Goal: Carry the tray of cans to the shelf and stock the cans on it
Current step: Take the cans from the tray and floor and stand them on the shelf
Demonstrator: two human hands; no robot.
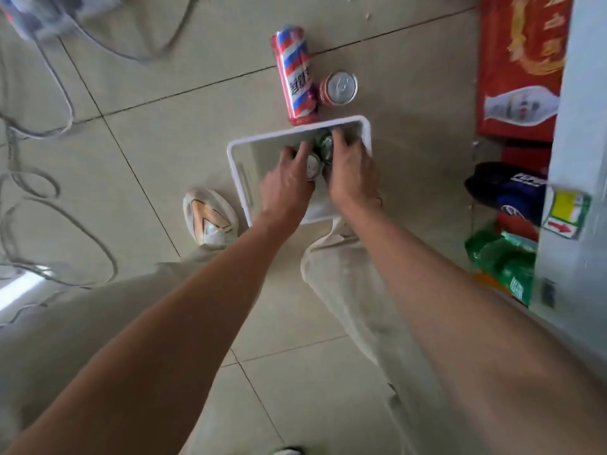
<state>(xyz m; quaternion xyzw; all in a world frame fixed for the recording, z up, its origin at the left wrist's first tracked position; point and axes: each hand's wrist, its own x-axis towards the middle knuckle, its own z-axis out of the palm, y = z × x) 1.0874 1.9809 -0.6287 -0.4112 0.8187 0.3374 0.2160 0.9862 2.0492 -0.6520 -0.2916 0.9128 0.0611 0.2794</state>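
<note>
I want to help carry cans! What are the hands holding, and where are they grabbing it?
Both hands are in the white tray. The left hand touches a silver-topped can, the right hand a green can. Whether either is truly gripped cannot be told.

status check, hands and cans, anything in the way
Both hands in white tray on floor: left hand on silver-top can, right hand on green can. Two red cans loose beyond tray.

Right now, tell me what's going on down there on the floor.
A person bends over a white tray set on the tiled floor, both hands inside it. The left hand and right hand close around the cans in the tray. Two red cans stay outside: one lying, one upright. Nothing shelved yet.
</note>
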